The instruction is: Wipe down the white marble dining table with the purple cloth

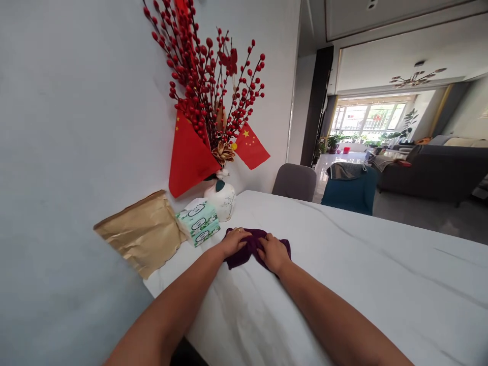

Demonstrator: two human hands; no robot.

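Running along the left, a pale wall (76,127) backs the white marbled table (366,264), with a dark sofa (442,170), a blue chair (348,192) and a grey chair (293,182) beyond its far edge. Red berry branches (198,66) rise from a white vase (224,201) near the wall, with a larger red flag (190,162) and a smaller red flag (251,147) among them. A crumpled brown paper bag (143,234) sits at the table's left edge, just beside a green-and-white tissue pack (198,221); pack and vase stand just beyond the left hand, hemming it in on that side. Both forearms reach forward from the near side and converge on the dark purple cloth (238,259), bunched flat on the tabletop. The left hand (233,244), wearing a ring (239,230), lies palm down with its fingers bent over the cloth's left part; the right hand (275,254) holds folds on the right part, fingers curled narrow. The tabletop extends broadly to the right of the cloth, while its left edge lies nearer, past the bag.
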